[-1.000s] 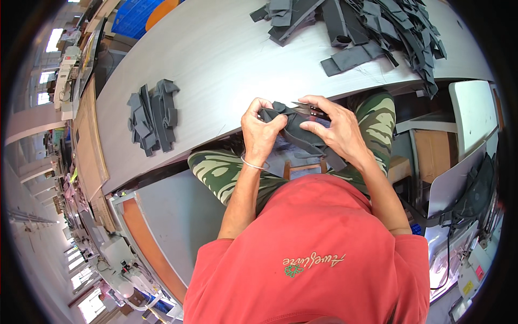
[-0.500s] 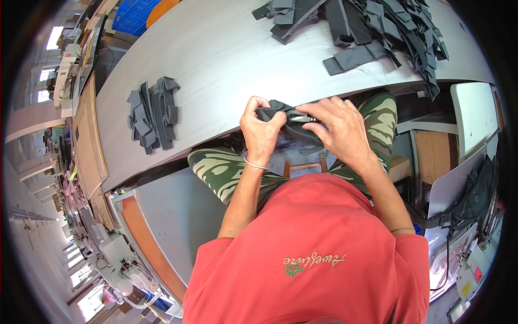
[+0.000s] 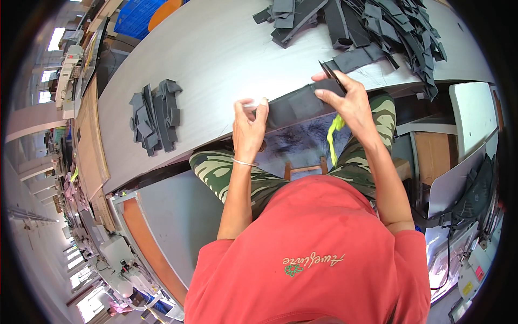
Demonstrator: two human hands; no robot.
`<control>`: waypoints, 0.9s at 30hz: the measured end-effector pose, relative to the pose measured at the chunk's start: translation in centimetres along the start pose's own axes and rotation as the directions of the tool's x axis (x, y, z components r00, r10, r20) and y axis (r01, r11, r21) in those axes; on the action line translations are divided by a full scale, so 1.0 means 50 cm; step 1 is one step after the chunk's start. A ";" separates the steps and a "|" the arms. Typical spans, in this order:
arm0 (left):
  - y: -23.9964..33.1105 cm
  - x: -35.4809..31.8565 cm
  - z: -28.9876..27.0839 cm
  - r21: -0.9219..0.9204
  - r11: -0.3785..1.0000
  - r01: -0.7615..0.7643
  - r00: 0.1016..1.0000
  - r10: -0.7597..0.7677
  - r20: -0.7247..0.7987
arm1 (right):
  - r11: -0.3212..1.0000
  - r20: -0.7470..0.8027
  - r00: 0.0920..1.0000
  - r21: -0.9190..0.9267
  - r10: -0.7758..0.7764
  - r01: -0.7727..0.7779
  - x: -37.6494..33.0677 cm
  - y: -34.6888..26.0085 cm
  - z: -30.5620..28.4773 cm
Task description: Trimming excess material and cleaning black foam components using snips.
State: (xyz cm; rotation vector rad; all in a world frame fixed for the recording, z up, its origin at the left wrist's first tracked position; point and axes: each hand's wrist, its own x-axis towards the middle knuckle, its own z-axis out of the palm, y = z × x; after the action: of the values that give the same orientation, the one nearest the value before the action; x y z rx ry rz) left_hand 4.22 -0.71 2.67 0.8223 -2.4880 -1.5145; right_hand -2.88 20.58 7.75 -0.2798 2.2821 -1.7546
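A dark grey fabric strip (image 3: 297, 108) is stretched flat between my two hands at the table's near edge. My left hand (image 3: 250, 125) pinches its left end, thumb up and fingers curled. At the other end, my right hand (image 3: 349, 105) holds the strip between thumb and fingers. The same hand keeps a pair of black thread snips (image 3: 332, 75), whose two slim dark arms stick out beyond the fingers; the rest is hidden in the palm. A bright yellow-green cord (image 3: 333, 139) dangles below that hand.
Heaped grey fabric strips (image 3: 372, 27) cover the table's far right. A smaller pile of strips (image 3: 154, 116) lies on the left of the pale table (image 3: 210, 70). A blue crate (image 3: 137, 16) stands beyond the far left edge. Below the table at right is a cardboard box (image 3: 431, 156).
The bunched fabric has been opened out into a flat strip. My right hand moved right and up, turning the snips away from the fabric; the yellow-green cord now shows. My left hand shifted slightly left.
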 end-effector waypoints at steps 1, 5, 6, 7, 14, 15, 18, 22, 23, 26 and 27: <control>0.010 0.001 -0.008 0.002 1.000 -0.005 1.000 0.005 0.007 | 0.999 0.023 0.999 -0.026 0.031 -0.030 0.016 -0.001 -0.005; 0.070 0.001 -0.030 0.265 0.714 -0.648 0.751 0.657 0.065 | 0.995 0.069 0.993 -0.018 -0.094 0.095 0.069 0.015 0.019; 0.083 0.000 -0.023 0.200 0.748 -0.633 0.774 0.605 0.187 | 0.995 0.097 0.992 -0.049 -0.085 0.090 0.078 0.003 0.030; 0.089 0.000 -0.015 0.137 0.782 -0.608 0.776 0.549 0.310 | 0.993 0.124 0.990 -0.081 -0.074 0.085 0.087 -0.004 0.038; 0.017 0.086 0.022 -0.390 0.920 -0.026 0.904 0.188 0.383 | 0.944 -0.025 0.968 -0.233 -0.248 0.236 0.118 0.040 0.076; 0.024 0.086 0.021 -0.507 0.856 0.100 0.891 0.151 0.429 | 0.912 -0.091 0.935 -0.272 -0.342 0.307 0.114 0.042 0.076; 0.011 0.098 0.024 -0.569 0.802 0.181 0.894 0.107 0.435 | 0.936 -0.056 0.975 -0.294 -0.217 0.191 0.080 0.050 0.058; -0.006 0.102 0.025 -0.642 0.737 0.211 0.911 0.089 0.402 | 0.945 0.019 0.990 -0.297 -0.137 0.136 0.026 0.067 0.065; -0.012 0.104 0.025 -0.645 0.740 0.191 0.913 0.108 0.394 | 0.940 0.048 0.988 -0.304 -0.148 0.156 0.015 0.076 0.071; 0.003 0.093 0.040 -0.574 0.806 0.141 0.933 0.086 0.350 | 0.913 0.087 0.981 -0.358 -0.173 0.193 -0.004 0.087 0.082; 0.004 0.091 0.042 -0.519 0.850 0.092 0.943 0.093 0.319 | 0.909 0.117 0.979 -0.367 -0.167 0.199 -0.008 0.085 0.087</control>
State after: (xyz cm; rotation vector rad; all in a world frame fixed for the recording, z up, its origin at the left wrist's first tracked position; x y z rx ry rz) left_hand -0.47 -1.25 0.97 0.4956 -2.0542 -2.3500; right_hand -1.17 17.82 2.60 -0.6465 2.5903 -1.3307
